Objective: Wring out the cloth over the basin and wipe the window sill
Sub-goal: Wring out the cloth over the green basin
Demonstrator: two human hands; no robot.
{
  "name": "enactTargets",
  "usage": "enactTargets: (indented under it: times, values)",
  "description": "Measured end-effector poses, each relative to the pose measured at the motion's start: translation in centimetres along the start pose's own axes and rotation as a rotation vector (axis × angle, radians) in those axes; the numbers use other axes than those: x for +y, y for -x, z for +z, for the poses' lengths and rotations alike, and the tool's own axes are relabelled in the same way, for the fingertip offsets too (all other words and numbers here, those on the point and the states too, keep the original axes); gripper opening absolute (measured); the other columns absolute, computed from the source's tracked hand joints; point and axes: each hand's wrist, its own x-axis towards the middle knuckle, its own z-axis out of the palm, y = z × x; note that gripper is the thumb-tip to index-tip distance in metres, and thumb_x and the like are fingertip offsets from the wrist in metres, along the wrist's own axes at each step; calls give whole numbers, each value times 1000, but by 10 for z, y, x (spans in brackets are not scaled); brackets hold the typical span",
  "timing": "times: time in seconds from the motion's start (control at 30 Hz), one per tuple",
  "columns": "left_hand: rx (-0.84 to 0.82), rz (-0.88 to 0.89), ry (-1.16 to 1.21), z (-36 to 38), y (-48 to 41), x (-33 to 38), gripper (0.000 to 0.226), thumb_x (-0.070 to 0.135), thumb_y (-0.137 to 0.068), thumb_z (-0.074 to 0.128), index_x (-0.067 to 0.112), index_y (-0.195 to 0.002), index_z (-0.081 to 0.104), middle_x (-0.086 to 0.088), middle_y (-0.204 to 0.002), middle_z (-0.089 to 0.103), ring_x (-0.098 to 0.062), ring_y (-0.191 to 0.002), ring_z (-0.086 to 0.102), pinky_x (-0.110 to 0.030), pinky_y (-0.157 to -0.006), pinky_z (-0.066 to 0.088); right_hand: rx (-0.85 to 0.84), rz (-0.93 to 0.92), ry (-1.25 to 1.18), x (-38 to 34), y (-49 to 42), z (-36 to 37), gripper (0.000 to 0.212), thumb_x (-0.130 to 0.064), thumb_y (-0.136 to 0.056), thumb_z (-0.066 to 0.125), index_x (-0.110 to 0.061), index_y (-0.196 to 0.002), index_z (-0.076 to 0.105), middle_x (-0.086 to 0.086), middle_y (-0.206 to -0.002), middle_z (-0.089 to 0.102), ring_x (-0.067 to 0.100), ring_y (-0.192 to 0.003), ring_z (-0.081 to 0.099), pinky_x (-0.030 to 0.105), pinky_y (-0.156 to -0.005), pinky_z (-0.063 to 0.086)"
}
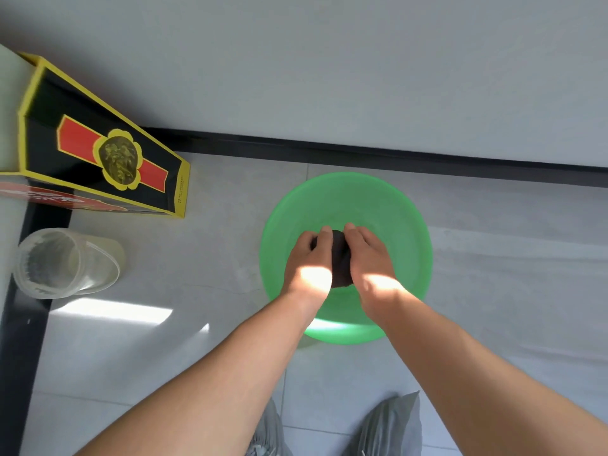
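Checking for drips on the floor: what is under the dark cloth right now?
The green basin sits on the floor tiles directly beneath the dark cloth, which the left hand and right hand squeeze together. The hands cover the basin's middle, so any water there is hidden.

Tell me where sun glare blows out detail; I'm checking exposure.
Head view: sun patches overexpose the backs of the left hand and right hand, the green basin near rim and the floor tile; the dark cloth lacks detail.
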Motion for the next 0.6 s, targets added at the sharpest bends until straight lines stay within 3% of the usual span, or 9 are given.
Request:
enactTargets:
  times: [0.07,0.13,0.23,0.3,0.37,0.43,0.6]
  values:
    - [-35,53,21,-11,14,11,19,36,-95,56,21,-83,57,3,-81,65,-19,-78,59,-31,-73,46,-35,-20,37,-13,15,-9,19,-23,-101,52,-19,-90,67,0,-88,66,16,-83,59,30,-78,45]
    - [-79,101,20,-26,33,25,9,29,-97,57,22,-93,60,3,-90,68,-17,-86,62,-30,-77,47,-55,-41,67,-28,33,-18,20,-21,-100,54,-23,-114,69,-4,-111,69,11,-101,63,23,-90,49]
    - [-147,104,-29,-50,69,53,10,27,-95,58,25,-105,59,5,-101,69,-11,-96,64,-27,-82,49,-76,-69,85,-57,67,-32,35,-16,-98,58,-29,-130,60,-12,-111,66,-5,-96,61,3,-74,45]
    - [-192,58,-25,-65,94,74,15,29,-93,60,28,-108,56,6,-105,68,-9,-99,63,-28,-85,50,-81,-94,136,-80,92,-38,44,-9,-97,55,-30,-136,53,-15,-110,62,-8,-93,58,-2,-69,41]
    - [-224,-5,25,-77,113,91,14,30,-93,62,28,-105,55,4,-108,67,-13,-102,64,-37,-92,53,-86,-125,203,-100,113,-39,49,-6,-96,51,-24,-141,50,-11,-124,58,1,-106,55,1,-82,39]
    - [-233,-53,52,-86,125,106,12,31,-93,62,27,-103,55,2,-108,67,-17,-105,64,-46,-96,53,-103,-147,253,-116,128,-38,49,-5,-95,49,-19,-143,50,-7,-135,56,7,-122,50,15,-100,37]
    - [-241,-54,25,-94,137,129,19,31,-91,64,25,-108,57,-3,-111,69,-21,-108,63,-47,-97,51,-96,-107,259,-138,143,-37,49,-7,-95,51,-17,-143,50,-3,-139,55,13,-132,48,26,-110,37]
